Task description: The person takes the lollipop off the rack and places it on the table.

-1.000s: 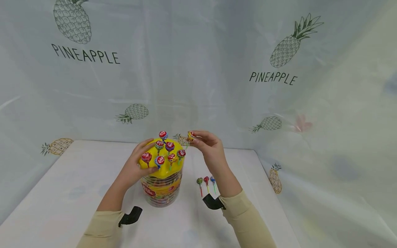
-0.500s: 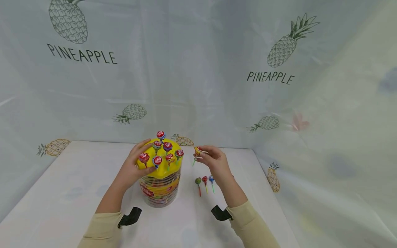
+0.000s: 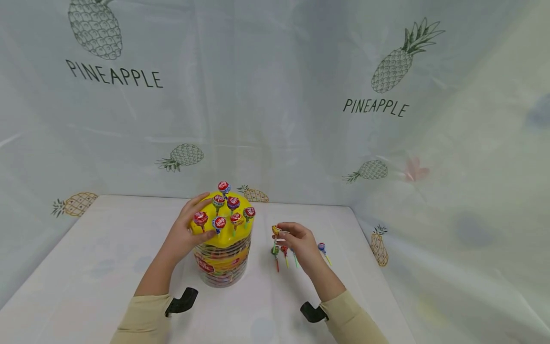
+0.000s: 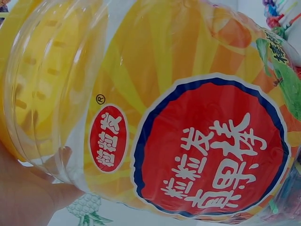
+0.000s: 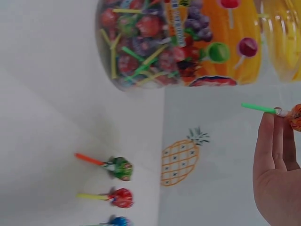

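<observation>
A clear candy jar with a yellow lid stands upright on the table. Several wrapped lollipops stand stick-down in the lid. My left hand grips the lid's left side, its thumb at the front; the left wrist view shows the fingers by the jar's neck. To the right of the jar, my right hand pinches a lollipop in an orange-yellow wrapper. The green stick of this lollipop points away from the fingertips. In the head view it hangs above the loose lollipops.
A green lollipop, a red one and a blue one lie in a row on the white table. Another lollipop lies right of my right hand. A pineapple-print curtain hangs behind.
My right hand has moved from beside the lid down and slightly right, still pinching the lollipop. A loose lollipop has come into view to its right. The left hand stays on the lid.
</observation>
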Demonstrator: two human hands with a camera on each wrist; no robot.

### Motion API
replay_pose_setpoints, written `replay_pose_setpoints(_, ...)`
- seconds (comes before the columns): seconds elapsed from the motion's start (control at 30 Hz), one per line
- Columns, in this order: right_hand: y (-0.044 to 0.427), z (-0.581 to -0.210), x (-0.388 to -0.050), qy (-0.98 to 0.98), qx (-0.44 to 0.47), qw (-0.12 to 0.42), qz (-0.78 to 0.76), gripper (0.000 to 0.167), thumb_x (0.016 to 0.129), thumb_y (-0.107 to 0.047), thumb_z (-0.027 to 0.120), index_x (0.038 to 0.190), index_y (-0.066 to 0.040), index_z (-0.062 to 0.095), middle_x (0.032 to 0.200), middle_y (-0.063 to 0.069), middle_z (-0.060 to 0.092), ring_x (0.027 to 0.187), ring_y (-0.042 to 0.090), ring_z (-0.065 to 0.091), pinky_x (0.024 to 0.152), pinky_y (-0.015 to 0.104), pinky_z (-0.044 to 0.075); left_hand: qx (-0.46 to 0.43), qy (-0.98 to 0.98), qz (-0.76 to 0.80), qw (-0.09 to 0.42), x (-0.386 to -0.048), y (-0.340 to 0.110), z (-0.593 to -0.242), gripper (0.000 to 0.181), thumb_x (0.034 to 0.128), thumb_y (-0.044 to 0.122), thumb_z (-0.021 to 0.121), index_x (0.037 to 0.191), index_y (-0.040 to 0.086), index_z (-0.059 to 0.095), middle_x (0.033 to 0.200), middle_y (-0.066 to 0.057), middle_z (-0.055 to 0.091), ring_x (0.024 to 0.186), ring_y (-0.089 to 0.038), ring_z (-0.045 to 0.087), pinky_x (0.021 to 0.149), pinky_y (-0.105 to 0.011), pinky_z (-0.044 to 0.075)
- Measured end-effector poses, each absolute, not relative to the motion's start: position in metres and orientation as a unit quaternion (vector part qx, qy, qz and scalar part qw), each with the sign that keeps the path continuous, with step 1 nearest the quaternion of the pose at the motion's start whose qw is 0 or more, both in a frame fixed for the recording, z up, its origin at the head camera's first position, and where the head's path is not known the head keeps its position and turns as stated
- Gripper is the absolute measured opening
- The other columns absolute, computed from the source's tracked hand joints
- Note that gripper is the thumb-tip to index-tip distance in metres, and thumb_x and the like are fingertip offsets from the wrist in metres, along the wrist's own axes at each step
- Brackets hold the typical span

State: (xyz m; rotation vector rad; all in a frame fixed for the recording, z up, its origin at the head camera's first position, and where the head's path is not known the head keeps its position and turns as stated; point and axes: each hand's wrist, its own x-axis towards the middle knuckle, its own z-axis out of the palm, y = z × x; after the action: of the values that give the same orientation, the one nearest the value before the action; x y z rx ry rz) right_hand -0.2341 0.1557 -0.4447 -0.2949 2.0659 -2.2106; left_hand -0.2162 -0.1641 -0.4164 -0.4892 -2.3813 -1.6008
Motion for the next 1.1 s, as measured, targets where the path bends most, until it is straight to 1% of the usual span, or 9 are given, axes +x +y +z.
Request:
replay_pose_setpoints(0.13,0.163,-0.463,-0.233,0.673,-0.082,0.067,-0.732,0.032,0.092,-0.009,0.066,0.122,0.002,0.063,0.11,0.013,0.066,0.094,0.024,0.068,0.086,0.037,0.055,-0.165,-0.81,-0.551,0.113,-0.214,-0.163,-0.416,0.072,0.0833,0.016,0.078,0.147,0.015,0.043,0.158,-0.003,0.02,0.132,-0.039,0.038,0.095,-0.049,0.047)
replay_pose_setpoints(0.17,0.164,-0.468,-0.233,0.671,-0.08,0.07,-0.734,0.031,0.092,-0.009,0.066,0.121,0.001,0.064,0.11,0.012,0.066,0.094,0.023,0.068,0.086,0.037,0.055,-0.165,-0.81,-0.551,0.112,-0.214,-0.163,-0.416,0.072,0.0833,0.015,0.077,0.147,0.014,0.043,0.158,-0.004,0.02,0.132,-0.039,0.038,0.095,-0.05,0.047)
replay_pose_setpoints(0.37,0.171,-0.49,-0.229,0.652,-0.059,0.088,-0.751,0.029,0.092,-0.003,0.064,0.121,0.001,0.066,0.11,0.013,0.068,0.095,0.026,0.066,0.084,0.037,0.056,-0.162,-0.813,-0.547,0.114,-0.213,-0.163,-0.416,0.073,0.0832,0.018,0.078,0.147,0.015,0.043,0.158,-0.004,0.02,0.131,-0.039,0.038,0.094,-0.051,0.048)
replay_pose_setpoints(0.43,0.172,-0.495,-0.228,0.648,-0.057,0.099,-0.753,0.03,0.093,-0.002,0.063,0.122,0.004,0.064,0.111,0.014,0.068,0.094,0.024,0.067,0.084,0.037,0.056,-0.161,-0.813,-0.547,0.117,-0.213,-0.163,-0.416,0.072,0.0833,0.018,0.077,0.147,0.015,0.044,0.158,-0.003,0.02,0.132,-0.039,0.038,0.095,-0.05,0.048)
replay_pose_setpoints(0.63,0.175,-0.508,-0.228,0.64,-0.067,0.128,-0.754,0.036,0.095,0.0,0.059,0.125,0.018,0.054,0.114,0.017,0.066,0.09,0.017,0.068,0.084,0.032,0.056,-0.158,-0.815,-0.545,0.116,-0.213,-0.161,-0.415,0.07,0.0834,0.015,0.077,0.146,0.015,0.045,0.158,-0.002,0.02,0.134,-0.039,0.035,0.097,-0.05,0.045)
replay_pose_setpoints(0.8,0.179,-0.515,-0.228,0.634,-0.073,0.137,-0.758,0.04,0.093,0.004,0.059,0.127,0.022,0.048,0.121,0.024,0.061,0.089,0.017,0.068,0.083,0.031,0.056,-0.155,-0.812,-0.551,0.113,-0.212,-0.161,-0.414,0.072,0.0824,0.014,0.077,0.146,0.015,0.044,0.158,-0.003,0.019,0.135,-0.039,0.034,0.098,-0.051,0.045)
replay_pose_setpoints(0.93,0.182,-0.524,-0.227,0.671,-0.067,0.142,-0.725,0.043,0.088,0.003,0.066,0.126,0.019,0.053,0.114,0.021,0.067,0.09,0.017,0.069,0.086,0.031,0.055,-0.16,-0.809,-0.553,0.117,-0.212,-0.162,-0.415,0.072,0.0817,0.015,0.078,0.146,0.014,0.045,0.158,-0.002,0.02,0.136,-0.038,0.032,0.099,-0.052,0.044)
replay_pose_setpoints(1.03,0.185,-0.532,-0.227,0.719,-0.049,0.14,-0.679,0.038,0.084,-0.003,0.074,0.118,0.011,0.064,0.104,0.015,0.071,0.089,0.015,0.07,0.084,0.028,0.055,-0.165,-0.808,-0.553,0.12,-0.213,-0.162,-0.416,0.07,0.0823,0.016,0.077,0.145,0.015,0.046,0.158,-0.001,0.02,0.138,-0.038,0.03,0.1,-0.053,0.043)
replay_pose_setpoints(1.1,0.187,-0.536,-0.227,0.743,-0.042,0.138,-0.654,0.033,0.083,-0.005,0.076,0.113,0.007,0.069,0.101,0.015,0.072,0.089,0.016,0.07,0.082,0.028,0.055,-0.166,-0.808,-0.553,0.12,-0.213,-0.162,-0.417,0.069,0.0826,0.017,0.077,0.145,0.015,0.046,0.158,-0.001,0.021,0.138,-0.038,0.03,0.099,-0.053,0.043)
